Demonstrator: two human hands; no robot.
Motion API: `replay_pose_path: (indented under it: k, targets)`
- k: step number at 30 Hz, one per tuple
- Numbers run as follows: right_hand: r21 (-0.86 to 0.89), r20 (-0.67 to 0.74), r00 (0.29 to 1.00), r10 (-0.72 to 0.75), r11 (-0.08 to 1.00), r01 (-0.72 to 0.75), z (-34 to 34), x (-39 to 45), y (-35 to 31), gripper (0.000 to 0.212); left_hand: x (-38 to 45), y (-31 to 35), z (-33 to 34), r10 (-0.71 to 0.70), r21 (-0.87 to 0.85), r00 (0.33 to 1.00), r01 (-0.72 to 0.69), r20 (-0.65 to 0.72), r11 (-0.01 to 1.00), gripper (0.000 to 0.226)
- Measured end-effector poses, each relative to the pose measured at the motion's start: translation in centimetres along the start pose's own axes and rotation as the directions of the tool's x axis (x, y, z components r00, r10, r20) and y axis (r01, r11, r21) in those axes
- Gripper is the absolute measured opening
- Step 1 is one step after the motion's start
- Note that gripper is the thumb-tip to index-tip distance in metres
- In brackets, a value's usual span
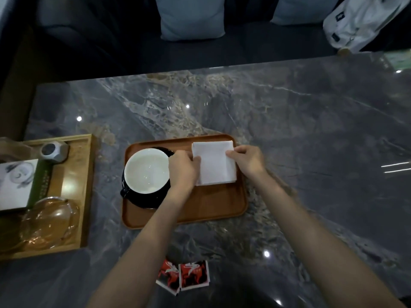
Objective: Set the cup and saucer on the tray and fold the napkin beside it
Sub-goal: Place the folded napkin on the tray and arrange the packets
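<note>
Pinching the napkin [214,163] — left hand [182,168], right hand [246,160] — on the tray [211,205].

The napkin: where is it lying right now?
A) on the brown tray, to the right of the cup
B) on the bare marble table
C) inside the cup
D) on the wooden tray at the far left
A: the white napkin lies folded on the brown tray, right of the cup, with the left hand and the right hand touching its side edges.
</note>
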State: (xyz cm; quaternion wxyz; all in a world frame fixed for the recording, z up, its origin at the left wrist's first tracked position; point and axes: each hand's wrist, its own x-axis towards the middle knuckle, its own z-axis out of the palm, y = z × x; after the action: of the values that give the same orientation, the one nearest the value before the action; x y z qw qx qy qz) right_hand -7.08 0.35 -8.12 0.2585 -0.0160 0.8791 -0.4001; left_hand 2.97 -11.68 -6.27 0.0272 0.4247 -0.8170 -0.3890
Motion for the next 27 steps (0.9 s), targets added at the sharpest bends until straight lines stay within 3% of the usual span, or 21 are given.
replay_pose_path:
  k: [7,13,21,27]
  targets:
    - [-0.261,-0.087,0.992,-0.091,0.963,0.066,1.1,2.5,-0.4,0.025,3.4,0.5,1.9,0.005,0.244,0.999,-0.017,0.051,0.97,0.026]
    - [-0.301,-0.123,0.979,-0.164,0.946,0.121,2.1,2.6,-0.2,0.025,3.8,0.7,2.0,0.037,0.427,0.994,-0.077,0.101,0.901,0.022]
    - [-0.345,-0.157,0.967,-0.2,0.929,0.136,2.6,2.4,-0.1,0.027,5.1,0.9,2.0,-0.015,0.495,0.991,-0.051,0.13,0.867,0.024]
    - [-0.414,-0.007,0.979,-0.205,0.891,0.184,1.4,1.7,-0.7,0.026,4.7,0.9,1.4,-0.033,0.474,0.988,-0.043,0.151,0.879,0.025]
